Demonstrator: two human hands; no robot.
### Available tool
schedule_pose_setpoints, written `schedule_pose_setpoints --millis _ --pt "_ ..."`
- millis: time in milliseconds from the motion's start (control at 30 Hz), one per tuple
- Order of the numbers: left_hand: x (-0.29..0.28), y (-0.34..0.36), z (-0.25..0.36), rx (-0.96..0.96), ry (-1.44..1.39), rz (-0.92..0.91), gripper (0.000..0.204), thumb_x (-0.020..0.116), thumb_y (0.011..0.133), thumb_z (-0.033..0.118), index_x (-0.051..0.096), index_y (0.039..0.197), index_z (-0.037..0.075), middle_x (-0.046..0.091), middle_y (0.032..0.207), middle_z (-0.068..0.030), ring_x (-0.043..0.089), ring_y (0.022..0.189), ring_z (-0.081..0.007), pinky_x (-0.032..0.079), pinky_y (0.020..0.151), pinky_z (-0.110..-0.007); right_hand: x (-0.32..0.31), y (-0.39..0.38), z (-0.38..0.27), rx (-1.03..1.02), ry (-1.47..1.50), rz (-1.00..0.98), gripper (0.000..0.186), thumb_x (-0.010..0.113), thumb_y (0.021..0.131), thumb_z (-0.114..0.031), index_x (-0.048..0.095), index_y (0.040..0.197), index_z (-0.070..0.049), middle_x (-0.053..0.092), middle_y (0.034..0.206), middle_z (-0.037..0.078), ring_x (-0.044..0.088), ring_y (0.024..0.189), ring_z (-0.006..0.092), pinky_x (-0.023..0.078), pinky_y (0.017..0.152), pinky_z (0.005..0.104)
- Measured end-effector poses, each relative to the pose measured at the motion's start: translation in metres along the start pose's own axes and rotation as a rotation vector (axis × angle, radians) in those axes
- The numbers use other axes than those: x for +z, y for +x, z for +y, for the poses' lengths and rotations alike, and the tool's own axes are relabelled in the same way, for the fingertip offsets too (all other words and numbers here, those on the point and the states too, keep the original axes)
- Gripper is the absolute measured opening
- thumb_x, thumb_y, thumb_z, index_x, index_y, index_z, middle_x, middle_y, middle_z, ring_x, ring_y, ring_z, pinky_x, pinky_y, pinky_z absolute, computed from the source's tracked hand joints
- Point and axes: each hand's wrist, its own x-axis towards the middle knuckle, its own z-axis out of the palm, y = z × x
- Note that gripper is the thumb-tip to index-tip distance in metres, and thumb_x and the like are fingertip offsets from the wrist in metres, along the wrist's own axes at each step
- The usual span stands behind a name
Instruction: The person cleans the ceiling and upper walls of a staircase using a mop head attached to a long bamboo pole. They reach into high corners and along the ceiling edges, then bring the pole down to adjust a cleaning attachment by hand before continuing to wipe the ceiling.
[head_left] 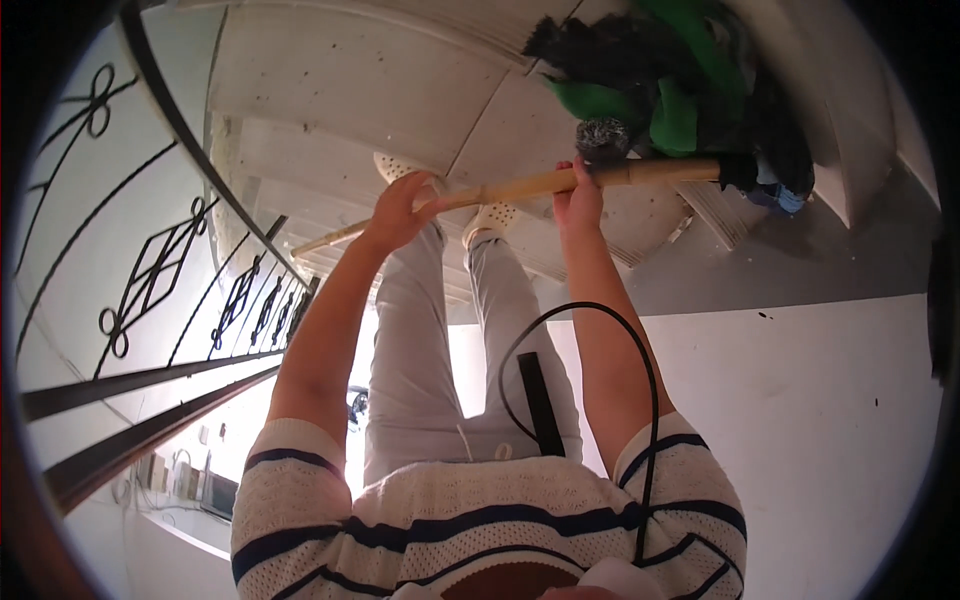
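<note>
A rag mop with a bamboo handle (640,173) lies across in front of my legs, its thin end sloping down to the left. Its head (690,95), a bundle of black, dark grey and green cloth strips, rests at the upper right on the steps. My left hand (402,212) is closed round the thinner part of the handle. Closer to the mop head, my right hand (580,200) grips the thicker bamboo, thumb on top. Beside that hand a fuzzy grey tuft (603,138) hangs at the edge of the cloth.
Pale, speckled stair steps (330,90) spread around my feet, which wear cream perforated clogs (492,218). A dark metal railing (180,130) with scrollwork curves along the left. To the right stands a white wall (780,400) with a grey lower band. A black cable (650,400) loops beside my right arm.
</note>
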Motion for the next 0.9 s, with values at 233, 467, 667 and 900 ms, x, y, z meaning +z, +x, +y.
schedule_pose_setpoints --millis 233,467,667,900 --pt "-0.072 -0.161 -0.011 -0.083 0.588 0.196 0.069 0.072 0.066 0.027 0.041 0.125 0.011 0.046 0.115 -0.0126 0.041 0.112 -0.0312 0.029 0.094 -0.052 0.046 -0.060 -0.020 0.207 0.140 0.029 0.014 0.058 0.078 -0.003 0.046 0.084 -0.006 0.048 0.077 0.005 0.051 0.074 0.0200 0.047 0.072 0.0349" --pt "-0.161 -0.266 0.073 -0.021 0.666 0.365 0.030 0.067 0.069 0.027 0.051 0.086 0.008 0.053 0.076 -0.0087 0.052 0.072 -0.0308 0.043 0.065 -0.040 0.069 -0.132 -0.061 0.377 0.085 -0.120 0.011 0.057 0.071 -0.008 0.048 0.077 -0.006 0.050 0.074 0.007 0.052 0.074 0.0220 0.046 0.078 0.0369" --pt "-0.272 -0.328 0.143 -0.236 1.479 1.177 0.039 0.057 0.079 0.023 0.053 0.113 0.005 0.054 0.106 -0.0178 0.048 0.100 -0.0332 0.038 0.085 -0.046 0.067 -0.139 -0.130 0.296 0.169 -0.304 0.012 0.058 0.075 -0.015 0.051 0.078 -0.005 0.055 0.069 0.009 0.055 0.072 0.0247 0.048 0.071 0.0376" --pt "-0.340 -0.243 0.199 0.831 -1.404 0.927 0.032 0.055 0.080 0.013 0.041 0.106 0.001 0.049 0.099 -0.0147 0.051 0.093 -0.0250 0.042 0.083 -0.036 0.074 -0.094 -0.110 0.098 0.448 -0.005 0.018 0.053 0.086 -0.018 0.041 0.084 -0.005 0.048 0.071 0.009 0.049 0.066 0.0210 0.048 0.064 0.0325"
